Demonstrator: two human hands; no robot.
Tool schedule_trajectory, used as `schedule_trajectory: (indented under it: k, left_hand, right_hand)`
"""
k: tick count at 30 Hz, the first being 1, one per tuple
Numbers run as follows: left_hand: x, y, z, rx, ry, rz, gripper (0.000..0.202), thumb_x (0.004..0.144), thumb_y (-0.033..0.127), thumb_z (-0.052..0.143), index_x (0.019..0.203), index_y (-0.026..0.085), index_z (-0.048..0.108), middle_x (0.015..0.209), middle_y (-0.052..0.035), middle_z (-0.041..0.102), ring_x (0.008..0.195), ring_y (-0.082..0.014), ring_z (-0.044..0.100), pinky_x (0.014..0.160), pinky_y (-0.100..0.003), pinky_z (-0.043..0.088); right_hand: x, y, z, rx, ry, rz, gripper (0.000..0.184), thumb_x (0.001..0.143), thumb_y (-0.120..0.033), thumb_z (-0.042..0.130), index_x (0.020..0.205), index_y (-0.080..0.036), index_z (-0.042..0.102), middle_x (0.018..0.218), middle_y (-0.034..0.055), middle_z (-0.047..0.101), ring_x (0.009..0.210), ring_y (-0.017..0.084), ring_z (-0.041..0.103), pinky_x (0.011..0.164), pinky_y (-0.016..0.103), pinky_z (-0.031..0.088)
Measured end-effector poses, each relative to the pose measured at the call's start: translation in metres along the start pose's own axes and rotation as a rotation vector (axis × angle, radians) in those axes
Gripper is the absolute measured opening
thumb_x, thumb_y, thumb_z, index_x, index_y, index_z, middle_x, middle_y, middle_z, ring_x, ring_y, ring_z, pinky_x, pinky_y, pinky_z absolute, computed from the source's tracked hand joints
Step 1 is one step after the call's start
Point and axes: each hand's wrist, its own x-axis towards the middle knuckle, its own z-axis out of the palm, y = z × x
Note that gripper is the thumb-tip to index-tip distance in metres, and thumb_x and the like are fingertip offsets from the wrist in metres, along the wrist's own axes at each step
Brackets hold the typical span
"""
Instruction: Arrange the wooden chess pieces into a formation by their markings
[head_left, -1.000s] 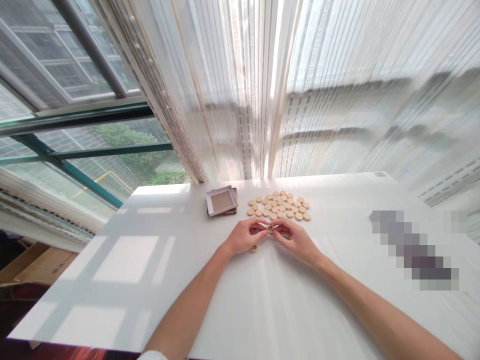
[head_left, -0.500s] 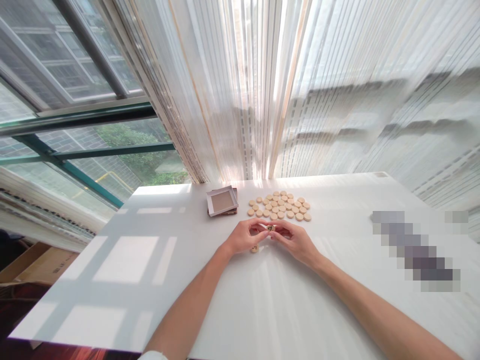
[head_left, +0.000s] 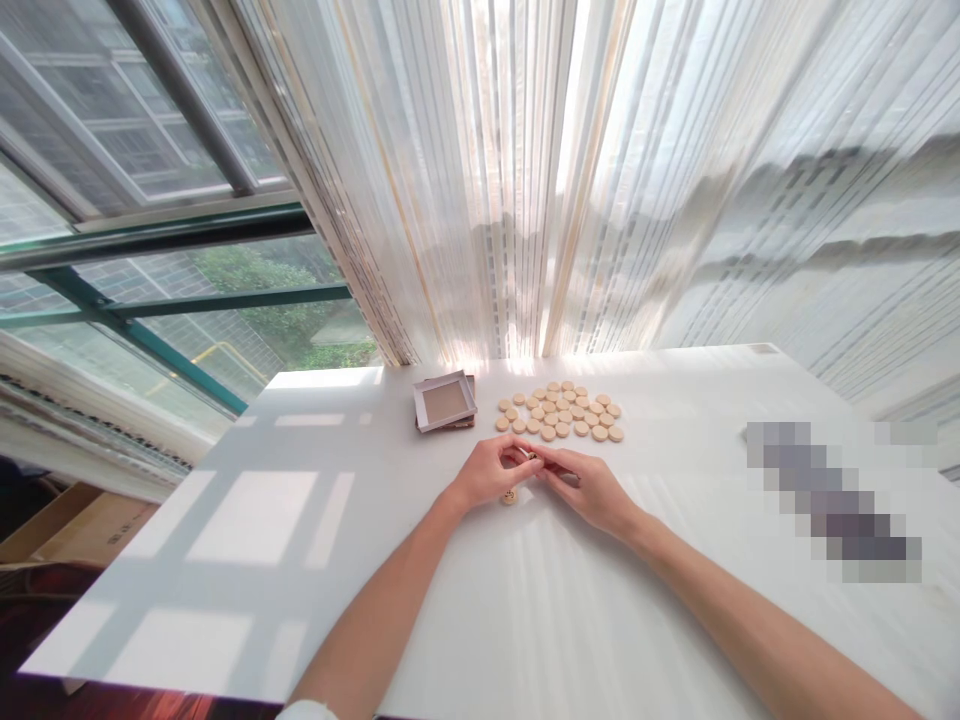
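My left hand (head_left: 487, 472) and my right hand (head_left: 586, 485) meet fingertip to fingertip above the white table (head_left: 315, 520), both pinching one small round wooden piece (head_left: 531, 455), mostly hidden by the fingers. A second wooden piece with a dark mark (head_left: 509, 496) lies on the table just under my left hand. Behind the hands, a cluster of several light wooden discs (head_left: 561, 410) lies flat near the table's far edge.
A small square cardboard box with a grey rim (head_left: 443, 402) sits left of the discs. A blurred-out patch (head_left: 832, 500) lies on the table's right side. Sheer striped curtains (head_left: 600, 180) hang behind the table; a window (head_left: 150, 200) is at the left.
The held piece has turned and sunk between my fingertips, so its marked face no longer shows. Both hands stay almost in place.
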Motion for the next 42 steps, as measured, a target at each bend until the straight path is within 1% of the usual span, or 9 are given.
schedule_trajectory:
  k: [2, 4, 10, 12, 19, 24, 28, 33, 42]
  left_hand:
    - [0.000, 0.000, 0.001, 0.004, 0.015, -0.008, 0.031, 0.085, 0.045, 0.070, 0.099, 0.017, 0.070, 0.087, -0.0056, 0.078, 0.082, -0.0211, 0.074, 0.076, -0.029, 0.057]
    - [0.000, 0.000, 0.002, -0.008, 0.024, -0.012, 0.032, 0.087, 0.046, 0.067, 0.099, 0.017, 0.071, 0.088, -0.0062, 0.078, 0.083, -0.0213, 0.074, 0.077, -0.030, 0.058]
    - [0.000, -0.002, 0.000, -0.060, -0.007, -0.003, 0.037, 0.093, 0.045, 0.058, 0.112, 0.016, 0.071, 0.099, -0.0081, 0.077, 0.092, -0.0224, 0.074, 0.085, -0.032, 0.058]
    - [0.000, -0.004, -0.001, -0.059, -0.014, -0.001, 0.036, 0.093, 0.043, 0.058, 0.114, 0.016, 0.070, 0.100, -0.0081, 0.077, 0.093, -0.0223, 0.073, 0.086, -0.033, 0.058]
    - [0.000, -0.008, -0.003, 0.021, -0.012, 0.037, 0.030, 0.090, 0.034, 0.063, 0.114, 0.015, 0.067, 0.097, -0.0071, 0.077, 0.091, -0.0209, 0.073, 0.087, -0.032, 0.057]
    - [0.000, -0.006, -0.003, 0.021, -0.015, 0.037, 0.033, 0.087, 0.034, 0.068, 0.114, 0.016, 0.068, 0.095, -0.0061, 0.078, 0.090, -0.0204, 0.073, 0.088, -0.032, 0.057]
    - [0.000, -0.004, -0.002, -0.013, -0.034, 0.003, 0.033, 0.086, 0.038, 0.069, 0.110, 0.016, 0.072, 0.100, -0.0078, 0.077, 0.094, -0.0216, 0.073, 0.088, -0.032, 0.057]
    - [-0.001, -0.001, -0.002, -0.028, -0.050, -0.030, 0.031, 0.085, 0.041, 0.070, 0.105, 0.018, 0.076, 0.104, -0.0073, 0.077, 0.097, -0.0226, 0.073, 0.088, -0.032, 0.057]
    - [-0.002, 0.001, -0.003, 0.023, -0.063, 0.000, 0.031, 0.087, 0.041, 0.068, 0.104, 0.017, 0.076, 0.102, -0.0069, 0.077, 0.096, -0.0220, 0.072, 0.087, -0.030, 0.055]
  right_hand:
    - [-0.001, 0.001, 0.001, -0.022, -0.007, -0.021, 0.040, 0.096, -0.028, 0.056, 0.135, -0.031, 0.061, 0.116, 0.0037, 0.073, 0.098, 0.022, 0.072, 0.090, 0.040, 0.060]
    - [-0.001, 0.002, 0.001, -0.029, -0.003, -0.027, 0.039, 0.096, -0.027, 0.056, 0.134, -0.030, 0.062, 0.114, 0.0040, 0.073, 0.097, 0.022, 0.072, 0.089, 0.040, 0.061]
    - [-0.002, 0.008, 0.002, 0.002, 0.032, 0.000, 0.037, 0.096, -0.029, 0.057, 0.133, -0.028, 0.062, 0.113, 0.0057, 0.073, 0.096, 0.022, 0.072, 0.086, 0.037, 0.062]
    - [-0.001, 0.008, 0.002, 0.005, 0.032, 0.005, 0.037, 0.097, -0.030, 0.056, 0.133, -0.028, 0.062, 0.114, 0.0060, 0.072, 0.096, 0.022, 0.072, 0.086, 0.038, 0.062]
    - [0.000, 0.005, 0.002, 0.029, 0.040, 0.017, 0.036, 0.096, -0.030, 0.057, 0.131, -0.027, 0.063, 0.115, 0.0064, 0.072, 0.097, 0.022, 0.072, 0.088, 0.037, 0.060]
    - [0.000, 0.003, 0.001, 0.032, 0.050, 0.029, 0.035, 0.096, -0.028, 0.055, 0.130, -0.025, 0.064, 0.110, 0.0069, 0.074, 0.095, 0.021, 0.072, 0.087, 0.037, 0.060]
    - [0.000, 0.003, 0.001, 0.050, 0.075, 0.062, 0.032, 0.097, -0.030, 0.053, 0.126, -0.023, 0.065, 0.109, 0.0076, 0.075, 0.089, 0.021, 0.074, 0.084, 0.037, 0.061]
    - [0.000, 0.000, 0.001, 0.038, 0.068, 0.110, 0.031, 0.095, -0.034, 0.058, 0.123, -0.021, 0.065, 0.101, 0.0071, 0.078, 0.091, 0.023, 0.075, 0.086, 0.038, 0.061]
    - [0.002, -0.006, 0.000, 0.026, 0.106, 0.169, 0.023, 0.093, -0.040, 0.062, 0.105, -0.024, 0.074, 0.095, 0.0047, 0.079, 0.084, 0.023, 0.076, 0.077, 0.034, 0.061]
